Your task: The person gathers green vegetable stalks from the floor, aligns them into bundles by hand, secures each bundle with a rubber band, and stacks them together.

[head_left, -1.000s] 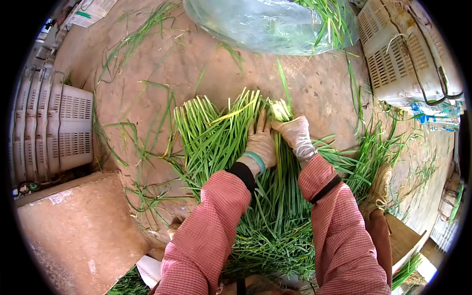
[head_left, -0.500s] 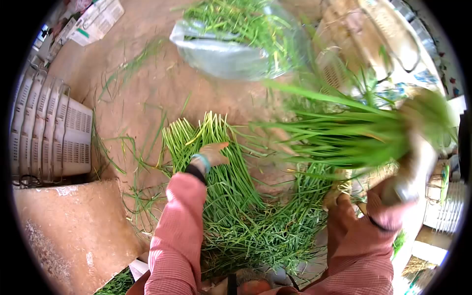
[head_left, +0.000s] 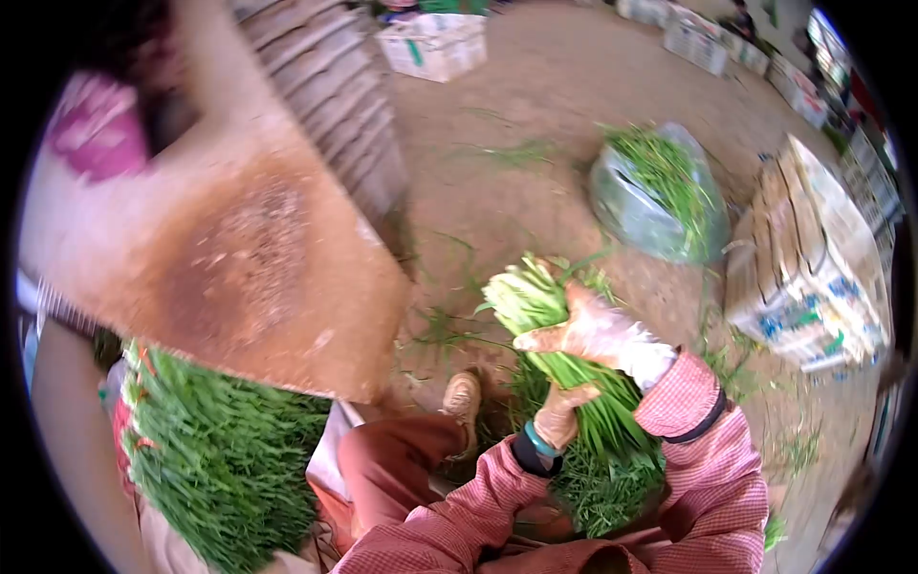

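The bundle (head_left: 528,298) slanted above the loose greens (head_left: 610,493), pale ends uppermost. The right hand (head_left: 598,333) was wrapped round it just below those ends; the left hand (head_left: 559,417) clasped the leaves lower down. It looked light, firm at the stems, floppy and easily bruised beyond, so best gripped by the stems. Farther out sat the bag (head_left: 626,218).

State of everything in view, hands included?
Left hand: closed round the green bundle, nearer the leaves
Right hand: closed round it, nearer the pale ends
Green bundle: held tilted, ties not visible
Plastic bag: open, on floor
Bag greens: loose, heaped at the mouth
Brown board: stained, worn
Lower-left greens: piled, orange ties at some ends
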Available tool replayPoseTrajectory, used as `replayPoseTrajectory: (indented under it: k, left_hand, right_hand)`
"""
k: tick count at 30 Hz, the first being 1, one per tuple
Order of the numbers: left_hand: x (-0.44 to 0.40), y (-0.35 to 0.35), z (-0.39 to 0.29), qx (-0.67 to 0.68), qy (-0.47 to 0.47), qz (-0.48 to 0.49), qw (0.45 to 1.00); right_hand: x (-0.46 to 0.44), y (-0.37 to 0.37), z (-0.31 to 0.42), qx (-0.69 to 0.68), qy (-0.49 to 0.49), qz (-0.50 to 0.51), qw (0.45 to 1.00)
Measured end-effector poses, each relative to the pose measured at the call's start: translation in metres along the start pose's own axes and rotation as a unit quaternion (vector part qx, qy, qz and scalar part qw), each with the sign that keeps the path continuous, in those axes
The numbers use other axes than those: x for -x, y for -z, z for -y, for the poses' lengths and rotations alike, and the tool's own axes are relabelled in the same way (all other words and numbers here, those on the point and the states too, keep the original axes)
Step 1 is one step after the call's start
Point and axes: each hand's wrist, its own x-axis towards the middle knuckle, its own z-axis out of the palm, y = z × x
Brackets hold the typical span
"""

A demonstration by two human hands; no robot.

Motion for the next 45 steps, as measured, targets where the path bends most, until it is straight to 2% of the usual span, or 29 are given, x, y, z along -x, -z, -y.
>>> replayPoseTrajectory:
  k: [3,4,6,8,9,10,11,12,13,16,18,20,21,22,23,24,25,26,28,30,31,32,34,37,38,40,42,43,45]
  left_hand:
    - [0.039,0.001,-0.131,0.130,-0.162,-0.047,0.977]
    - [0.044,0.010,-0.170,0.150,-0.220,-0.053,0.962]
    - [0.068,0.011,-0.230,0.096,-0.359,-0.057,0.927]
    - [0.072,0.040,-0.263,0.149,-0.250,-0.047,0.955]
    - [0.080,0.041,-0.252,0.033,-0.302,0.007,0.953]
    - [0.091,0.018,-0.252,0.084,-0.220,-0.010,0.972]
    - [0.096,0.007,-0.244,0.022,-0.190,0.009,0.982]
    - [0.098,-0.003,-0.230,-0.036,-0.153,0.035,0.987]
    - [0.108,-0.022,-0.216,-0.106,-0.097,0.075,0.987]
    - [0.110,-0.030,-0.142,-0.420,-0.090,0.043,0.902]
    - [0.119,-0.024,-0.103,-0.412,0.063,-0.002,0.909]
    - [0.144,-0.040,-0.095,-0.353,0.128,0.021,0.926]
    - [0.154,-0.050,-0.103,-0.343,0.219,0.079,0.910]
    - [0.163,-0.055,-0.113,-0.324,0.308,0.129,0.885]
    - [0.172,-0.056,-0.124,-0.310,0.367,0.169,0.861]
    - [0.181,-0.052,-0.131,-0.315,0.413,0.171,0.837]
    - [0.191,-0.055,-0.133,-0.342,0.437,0.138,0.820]
    - [0.201,-0.059,-0.134,-0.368,0.459,0.107,0.802]
    - [0.214,-0.065,-0.131,-0.330,0.453,0.080,0.825]
    - [0.226,-0.061,-0.135,-0.339,0.470,0.060,0.813]
    - [0.232,-0.063,-0.136,-0.343,0.471,0.052,0.811]
    - [0.236,-0.065,-0.138,-0.354,0.472,0.027,0.807]
    - [0.239,-0.068,-0.141,-0.368,0.477,0.002,0.798]
    - [0.241,-0.075,-0.139,-0.401,0.447,-0.055,0.798]
    - [0.238,-0.077,-0.140,-0.406,0.444,-0.053,0.797]
    - [0.236,-0.078,-0.140,-0.464,0.440,-0.033,0.768]
    - [0.232,-0.082,-0.135,-0.476,0.449,-0.030,0.756]
    - [0.230,-0.085,-0.132,-0.488,0.450,-0.024,0.747]
    - [0.231,-0.089,-0.128,-0.518,0.445,-0.026,0.730]
  right_hand:
    - [-0.054,-0.084,0.053,0.203,0.064,0.119,0.970]
    - [-0.066,-0.105,0.065,0.205,0.089,0.140,0.964]
    - [-0.091,-0.150,0.078,0.334,0.086,0.136,0.929]
    - [-0.091,-0.177,0.078,0.369,0.022,0.093,0.925]
    - [-0.093,-0.181,0.053,0.244,0.096,0.063,0.963]
    - [-0.090,-0.178,0.029,0.115,0.164,0.027,0.979]
    - [-0.073,-0.174,0.024,0.118,0.151,0.002,0.981]
    - [-0.054,-0.168,0.019,-0.068,0.123,-0.015,0.990]
    - [-0.034,-0.160,0.015,-0.255,0.103,-0.041,0.961]
    - [0.022,-0.141,0.007,-0.374,0.062,-0.227,0.897]
    - [0.061,-0.133,0.010,-0.418,0.089,-0.280,0.860]
    - [0.096,-0.130,-0.001,-0.469,0.087,-0.304,0.825]
    - [0.113,-0.119,-0.006,-0.489,0.083,-0.306,0.813]
    - [0.122,-0.100,-0.027,-0.427,0.061,-0.340,0.836]
    - [0.135,-0.083,-0.034,-0.484,0.006,-0.387,0.785]
    - [0.151,-0.068,-0.032,-0.621,0.071,-0.322,0.711]
    - [0.149,-0.052,-0.061,-0.638,0.128,-0.277,0.707]
    - [0.148,-0.046,-0.082,-0.557,0.075,-0.333,0.757]
    - [0.164,-0.054,-0.074,-0.295,-0.023,-0.456,0.839]
    - [0.173,-0.025,-0.101,-0.393,-0.059,-0.446,0.802]
    - [0.191,-0.014,-0.106,-0.350,-0.091,-0.492,0.792]
    - [0.196,-0.002,-0.121,-0.446,-0.002,-0.475,0.759]
    - [0.215,0.015,-0.140,-0.336,0.032,-0.561,0.756]
    - [0.270,0.058,-0.168,-0.271,0.042,-0.700,0.659]
    - [0.282,0.068,-0.188,-0.254,0.081,-0.693,0.670]
    - [0.293,0.022,-0.121,-0.208,0.049,-0.572,0.792]
    - [0.281,-0.047,-0.081,-0.093,0.088,-0.443,0.887]
    - [0.269,-0.071,-0.076,-0.009,0.007,-0.355,0.935]
    - [0.246,-0.087,-0.096,0.014,-0.071,-0.312,0.947]
